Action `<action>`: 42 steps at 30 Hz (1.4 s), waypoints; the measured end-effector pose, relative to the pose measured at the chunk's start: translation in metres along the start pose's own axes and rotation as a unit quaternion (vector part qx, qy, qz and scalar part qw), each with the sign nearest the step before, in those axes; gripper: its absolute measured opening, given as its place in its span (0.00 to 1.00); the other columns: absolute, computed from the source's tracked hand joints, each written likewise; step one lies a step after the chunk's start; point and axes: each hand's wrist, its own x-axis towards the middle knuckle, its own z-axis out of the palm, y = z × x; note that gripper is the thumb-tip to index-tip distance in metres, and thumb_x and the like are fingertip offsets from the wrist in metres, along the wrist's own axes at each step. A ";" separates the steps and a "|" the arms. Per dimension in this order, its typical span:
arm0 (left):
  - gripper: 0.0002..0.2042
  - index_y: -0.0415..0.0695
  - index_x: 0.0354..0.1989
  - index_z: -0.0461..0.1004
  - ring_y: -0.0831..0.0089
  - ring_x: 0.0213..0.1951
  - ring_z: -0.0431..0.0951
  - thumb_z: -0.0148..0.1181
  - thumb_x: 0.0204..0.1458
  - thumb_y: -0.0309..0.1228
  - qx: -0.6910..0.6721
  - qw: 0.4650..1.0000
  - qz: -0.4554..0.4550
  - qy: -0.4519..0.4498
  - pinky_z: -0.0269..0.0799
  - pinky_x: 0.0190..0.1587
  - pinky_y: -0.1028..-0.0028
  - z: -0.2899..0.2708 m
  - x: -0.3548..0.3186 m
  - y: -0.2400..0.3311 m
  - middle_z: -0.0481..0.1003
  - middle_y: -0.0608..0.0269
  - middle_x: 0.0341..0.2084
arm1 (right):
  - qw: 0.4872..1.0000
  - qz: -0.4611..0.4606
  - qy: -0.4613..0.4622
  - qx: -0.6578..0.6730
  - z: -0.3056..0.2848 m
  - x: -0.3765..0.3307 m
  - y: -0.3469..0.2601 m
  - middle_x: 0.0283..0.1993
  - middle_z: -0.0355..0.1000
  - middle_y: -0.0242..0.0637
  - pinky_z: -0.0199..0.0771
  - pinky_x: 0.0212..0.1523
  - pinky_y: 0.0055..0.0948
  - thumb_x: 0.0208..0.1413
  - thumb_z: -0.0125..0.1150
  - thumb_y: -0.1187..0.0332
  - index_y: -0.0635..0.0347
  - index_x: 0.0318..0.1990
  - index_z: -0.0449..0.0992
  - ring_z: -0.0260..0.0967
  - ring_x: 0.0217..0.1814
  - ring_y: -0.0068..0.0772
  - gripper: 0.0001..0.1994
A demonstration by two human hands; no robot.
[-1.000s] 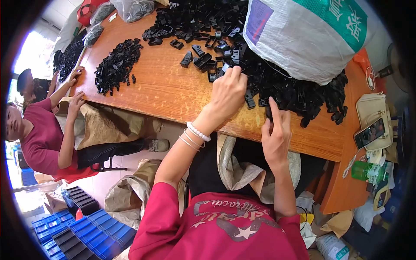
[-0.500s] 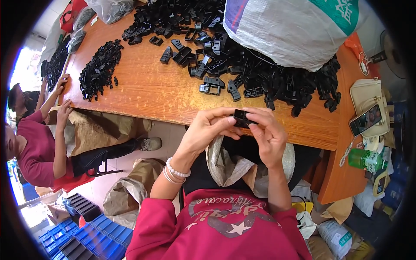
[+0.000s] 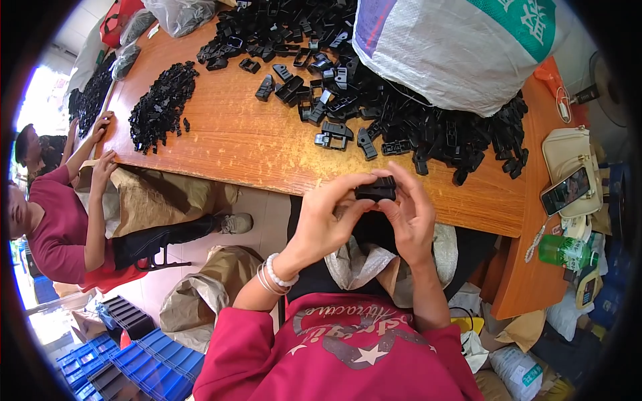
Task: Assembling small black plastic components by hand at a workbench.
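Note:
Between my two hands, just off the near table edge, is a small black plastic part [image 3: 376, 190]. My left hand [image 3: 329, 212] pinches its left end with thumb and fingers, a white bead bracelet on the wrist. My right hand [image 3: 409, 217] grips the other end, thumb underneath and fingers over the top. Fingers cover both ends of the part. Beyond my hands, loose black plastic housings [image 3: 334, 136] lie at the near side of a large heap [image 3: 441, 130] on the wooden table [image 3: 227, 134].
A white woven sack [image 3: 435, 53] rests on the heap. Farther left lies a pile of smaller black parts [image 3: 160, 107]. A co-worker [image 3: 63, 220] sits at the left. An open sack [image 3: 364, 260] hangs below my hands. A handbag with a phone [image 3: 565, 190] and a green bottle [image 3: 567, 252] stand right.
The black part has been turned in my fingers, and its long side now shows instead of its open end. My left thumb has shifted in beneath it. The view has shifted slightly.

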 end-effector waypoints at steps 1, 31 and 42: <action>0.17 0.36 0.49 0.71 0.78 0.30 0.81 0.59 0.49 0.14 0.016 0.999 0.024 0.023 0.74 0.31 0.80 0.003 -0.002 0.002 0.78 0.55 0.32 | 1.000 -0.001 -0.003 0.002 -0.003 -0.001 0.001 0.50 0.73 0.43 0.68 0.55 0.30 0.56 0.59 0.77 0.67 0.56 0.69 0.68 0.56 0.31 0.19; 0.41 0.45 0.71 0.41 0.57 0.49 0.77 0.53 0.48 0.24 0.436 0.817 -0.326 0.191 0.72 0.50 0.61 -0.298 0.254 -0.036 0.77 0.47 0.45 | 0.866 -0.133 0.093 -0.474 -0.046 0.001 0.017 0.20 0.63 0.42 0.52 0.17 0.31 0.54 0.58 0.79 0.72 0.29 0.75 0.59 0.17 0.35 0.04; 0.42 0.44 0.71 0.40 0.56 0.50 0.76 0.56 0.48 0.29 0.422 0.803 -0.362 0.216 0.71 0.51 0.61 -0.316 0.252 -0.055 0.75 0.47 0.48 | 0.865 -0.073 0.091 -0.488 -0.046 -0.002 0.016 0.24 0.68 0.47 0.60 0.24 0.36 0.55 0.55 0.78 0.74 0.30 0.75 0.64 0.24 0.44 0.06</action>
